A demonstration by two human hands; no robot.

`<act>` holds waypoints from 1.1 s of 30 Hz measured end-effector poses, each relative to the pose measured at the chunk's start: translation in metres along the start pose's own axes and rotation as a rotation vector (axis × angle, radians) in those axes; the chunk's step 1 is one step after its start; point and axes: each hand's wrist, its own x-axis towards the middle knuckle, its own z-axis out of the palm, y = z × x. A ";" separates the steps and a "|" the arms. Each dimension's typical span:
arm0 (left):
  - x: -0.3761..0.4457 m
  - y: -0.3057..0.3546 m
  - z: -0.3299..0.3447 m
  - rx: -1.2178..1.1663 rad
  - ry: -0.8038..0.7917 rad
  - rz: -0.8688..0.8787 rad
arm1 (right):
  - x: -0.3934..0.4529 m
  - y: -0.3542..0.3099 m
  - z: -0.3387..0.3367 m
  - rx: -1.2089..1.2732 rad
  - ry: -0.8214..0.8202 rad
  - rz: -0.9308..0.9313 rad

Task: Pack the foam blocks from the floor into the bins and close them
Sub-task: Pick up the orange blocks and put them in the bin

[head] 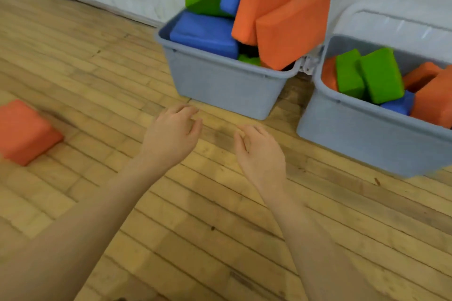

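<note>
Left hand: your left hand (171,134) hangs over bare floor, grip loosely curled and holding nothing.
Right hand: your right hand (259,151) hangs beside it, grip loosely curled too, nothing in it.
Loose block: one orange foam block (25,132) lies on the wooden floor (220,239) at the left edge of view, well apart from both hands.
Key relation: the block lies to the left of both hands, so your left hand is the nearer; its long axis is hard to judge because of blur.
Bins: the left grey bin (227,85) is heaped above its rim; the right grey bin (367,137) sits lower and probably has more room.
Lids: neither bin is closed yet.
</note>
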 end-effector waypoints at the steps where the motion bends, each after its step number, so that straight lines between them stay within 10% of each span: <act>1: -0.003 -0.023 -0.005 0.007 -0.010 -0.032 | 0.003 -0.014 0.017 -0.002 -0.043 0.000; 19: -0.042 -0.510 -0.063 0.166 -0.186 -0.563 | 0.060 -0.289 0.429 0.032 -0.372 -0.120; 33: -0.058 -0.611 -0.019 -0.134 -0.101 -0.594 | 0.107 -0.330 0.550 -0.079 -0.568 -0.085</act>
